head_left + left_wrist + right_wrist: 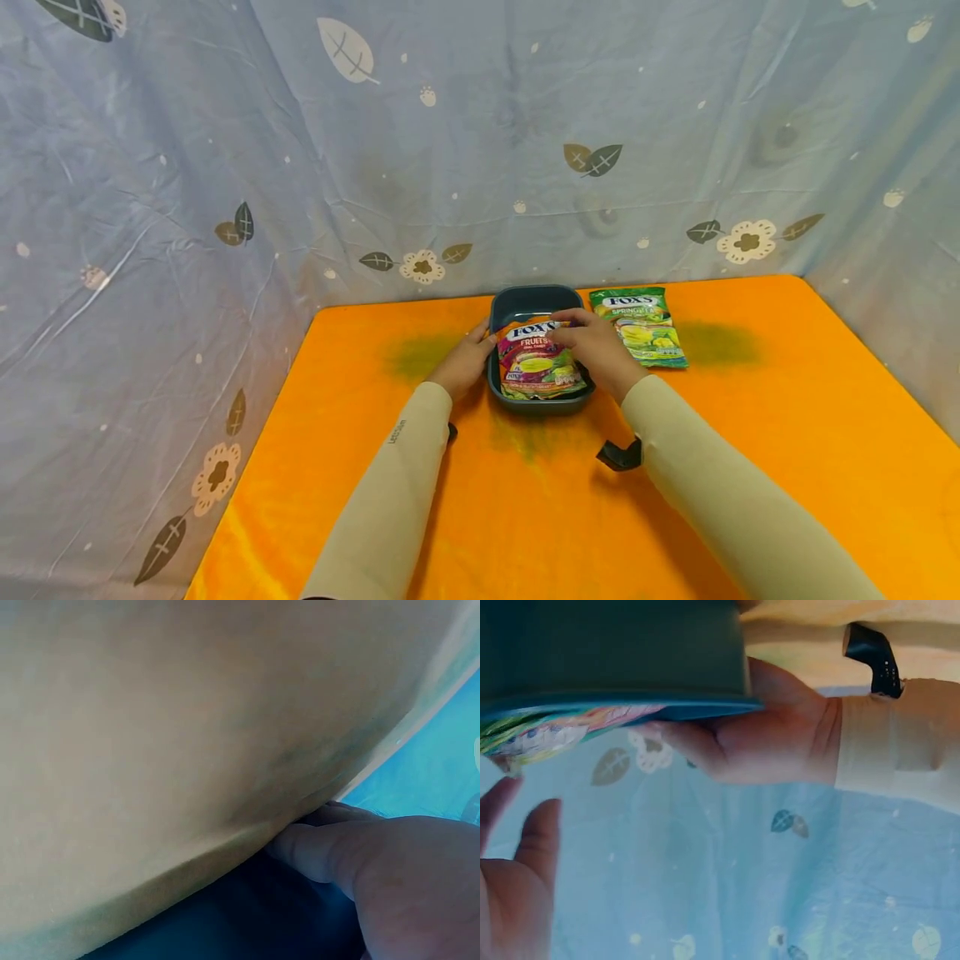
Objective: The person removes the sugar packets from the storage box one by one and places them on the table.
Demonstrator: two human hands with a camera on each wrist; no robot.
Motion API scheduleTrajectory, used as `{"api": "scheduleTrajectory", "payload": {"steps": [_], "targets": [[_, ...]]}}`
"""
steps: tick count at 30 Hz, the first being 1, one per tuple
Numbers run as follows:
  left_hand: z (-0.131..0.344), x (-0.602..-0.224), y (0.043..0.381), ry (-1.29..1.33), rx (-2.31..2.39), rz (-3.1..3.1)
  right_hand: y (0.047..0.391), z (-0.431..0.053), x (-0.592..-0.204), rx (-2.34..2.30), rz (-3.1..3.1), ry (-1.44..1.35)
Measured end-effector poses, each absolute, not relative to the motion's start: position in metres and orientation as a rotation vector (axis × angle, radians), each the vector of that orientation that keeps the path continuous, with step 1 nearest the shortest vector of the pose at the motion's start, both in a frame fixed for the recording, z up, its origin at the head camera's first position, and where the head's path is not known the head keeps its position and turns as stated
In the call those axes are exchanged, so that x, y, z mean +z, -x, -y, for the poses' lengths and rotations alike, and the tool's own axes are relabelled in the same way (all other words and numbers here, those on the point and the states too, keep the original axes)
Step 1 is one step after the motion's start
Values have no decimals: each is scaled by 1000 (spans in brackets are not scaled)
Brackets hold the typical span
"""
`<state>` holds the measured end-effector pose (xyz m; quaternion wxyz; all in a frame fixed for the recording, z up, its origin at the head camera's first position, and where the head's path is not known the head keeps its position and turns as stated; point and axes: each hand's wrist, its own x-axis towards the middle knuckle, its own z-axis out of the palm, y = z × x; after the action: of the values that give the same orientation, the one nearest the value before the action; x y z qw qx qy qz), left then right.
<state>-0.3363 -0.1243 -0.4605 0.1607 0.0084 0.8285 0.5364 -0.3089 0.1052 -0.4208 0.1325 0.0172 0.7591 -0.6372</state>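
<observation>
A dark blue-green plastic tub [536, 407] stands on the orange cloth. Inside it lies a purple-and-orange bag of Fox's Fruits candy [536, 367], label up. My left hand [465, 367] grips the tub's left wall, its thumb over the rim in the right wrist view and its fingers outside. At the bag's upper right side is my right hand [600, 350]; its finger and thumb stand apart in the right wrist view, one fingertip right at the bag's crimped corner. Just behind that hand, a green bag of Fox's candy [648, 337] lies flat beside the tub, partly hidden by the hand.
An orange cloth [360, 433] covers the table, with greenish patches in places. Grey-blue curtains [450, 167] printed with leaves and flowers hang at the back and both sides. A black wrist-camera strap [621, 456] sticks out below the right sleeve.
</observation>
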Motion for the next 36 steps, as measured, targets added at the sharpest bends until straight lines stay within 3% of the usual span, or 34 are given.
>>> {"api": "scheduleTrajectory", "payload": {"steps": [14, 36], "targets": [[123, -464, 340, -65, 1608, -2300, 312, -103, -432, -1688, -2123, 250], [123, -460, 337, -66, 1688, -2224, 305, -94, -438, -1597, -2389, 300]]}}
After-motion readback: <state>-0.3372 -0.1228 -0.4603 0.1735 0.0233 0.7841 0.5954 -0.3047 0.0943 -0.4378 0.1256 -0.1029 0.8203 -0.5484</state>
